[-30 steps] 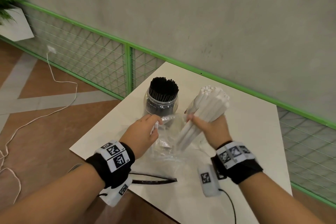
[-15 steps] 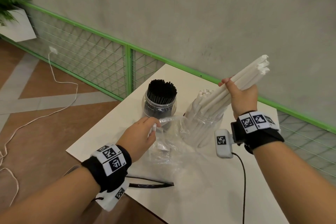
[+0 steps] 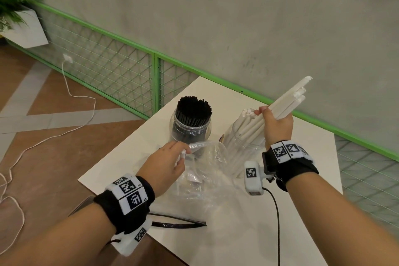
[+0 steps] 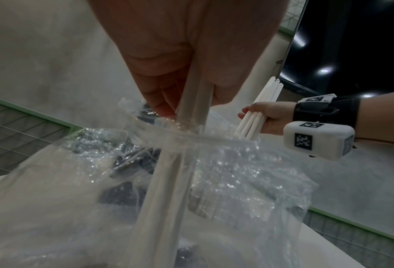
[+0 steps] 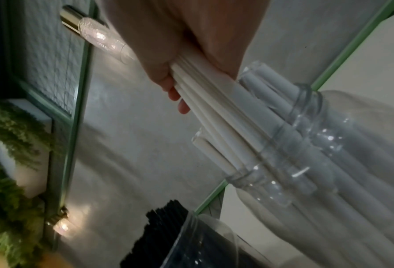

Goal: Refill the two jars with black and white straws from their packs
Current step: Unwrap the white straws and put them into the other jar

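Observation:
My right hand (image 3: 272, 117) grips a slanted bundle of white straws (image 3: 289, 101); their lower ends dip into the mouth of the clear jar of white straws (image 3: 241, 147), as the right wrist view shows at the bundle (image 5: 205, 101) and the jar neck (image 5: 306, 112). Left of it stands the jar packed with black straws (image 3: 191, 123). My left hand (image 3: 180, 154) pinches the rim of the crumpled clear pack (image 3: 205, 175) together with two white straws (image 4: 191, 108) still inside the pack (image 4: 226, 163).
A flat black strip (image 3: 179, 224) lies near the front edge of the white table (image 3: 233, 237). A green mesh fence (image 3: 121, 67) runs behind the table. On the floor to the left trails a white cable (image 3: 64, 131), beside a planter (image 3: 23, 26).
My right hand pulled the white straw bundle out of the pack, carried it up and right, and set its lower ends into the white jar. The left hand stayed on the pack.

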A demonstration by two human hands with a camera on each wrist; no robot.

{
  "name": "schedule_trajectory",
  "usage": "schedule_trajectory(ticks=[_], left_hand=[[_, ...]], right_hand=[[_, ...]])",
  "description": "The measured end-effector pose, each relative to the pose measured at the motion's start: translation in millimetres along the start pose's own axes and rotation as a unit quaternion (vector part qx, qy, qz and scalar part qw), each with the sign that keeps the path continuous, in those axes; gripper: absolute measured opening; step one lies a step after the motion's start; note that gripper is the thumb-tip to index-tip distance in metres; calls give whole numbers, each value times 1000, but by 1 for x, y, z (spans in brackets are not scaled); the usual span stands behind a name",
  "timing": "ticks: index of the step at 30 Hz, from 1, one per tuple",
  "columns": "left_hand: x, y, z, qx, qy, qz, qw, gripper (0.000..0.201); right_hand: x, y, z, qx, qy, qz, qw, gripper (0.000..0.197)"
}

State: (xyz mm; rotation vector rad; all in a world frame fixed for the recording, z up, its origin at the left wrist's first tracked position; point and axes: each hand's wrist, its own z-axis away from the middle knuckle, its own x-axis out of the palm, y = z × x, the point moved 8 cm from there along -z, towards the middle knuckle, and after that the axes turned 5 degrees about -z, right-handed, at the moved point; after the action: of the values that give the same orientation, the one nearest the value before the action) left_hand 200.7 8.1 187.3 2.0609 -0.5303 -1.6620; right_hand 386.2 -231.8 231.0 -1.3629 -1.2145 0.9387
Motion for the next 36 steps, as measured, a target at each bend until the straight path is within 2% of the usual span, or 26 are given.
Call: schedule_trajectory(ticks=[4, 8, 11, 13, 15, 17, 20, 23, 26, 28, 30, 32, 33, 34, 36], left_hand=[[-2, -1, 1, 4, 3, 2, 1000, 20], [-2, -2, 1, 0, -1, 0, 1000, 20], [-1, -2, 2, 1, -8, -2, 1000, 22], [-2, -2, 2, 0, -7, -2, 1000, 21], [-2, -1, 2, 2, -5, -1, 1000, 21], [-1, 0, 2, 2, -5, 0, 1000, 21], [0, 0, 2, 7, -3, -2, 1000, 21], [1, 0, 2, 7, -6, -3, 1000, 21], [0, 1, 2, 11, -3, -3, 1000, 21], [-1, 1, 2, 13, -1, -3, 1000, 21], [-1, 0, 3, 14, -2, -1, 1000, 22], [-1, 0, 4, 13, -3, 4, 1000, 22], [-1, 0, 4, 13, -3, 4, 1000, 22], [-1, 0, 4, 12, -3, 4, 1000, 22], [-1, -1, 4, 10, -1, 2, 1000, 22]], right_hand=[[11, 7, 7, -4, -62, 61, 996, 15], [19, 3, 4, 5, -90, 40, 995, 32], [21, -16, -8, -19, -86, 13, 996, 31], [25, -23, -12, -34, -109, 16, 993, 25], [31, -21, -9, -59, -142, 84, 985, 19], [37, -8, 1, -85, -187, 169, 964, 22], [44, 3, 18, -110, -233, 230, 938, 20], [48, -4, 24, -152, -237, 251, 926, 20], [45, -20, 26, -193, -206, 227, 932, 18], [44, -22, 28, -215, -195, 255, 922, 20], [50, -8, 31, -235, -231, 353, 876, 28], [53, 19, 37, -235, -280, 500, 785, 47], [53, 28, 38, -240, -288, 560, 738, 55], [52, 32, 39, -245, -288, 601, 704, 61], [52, 34, 37, -244, -288, 641, 668, 67]])
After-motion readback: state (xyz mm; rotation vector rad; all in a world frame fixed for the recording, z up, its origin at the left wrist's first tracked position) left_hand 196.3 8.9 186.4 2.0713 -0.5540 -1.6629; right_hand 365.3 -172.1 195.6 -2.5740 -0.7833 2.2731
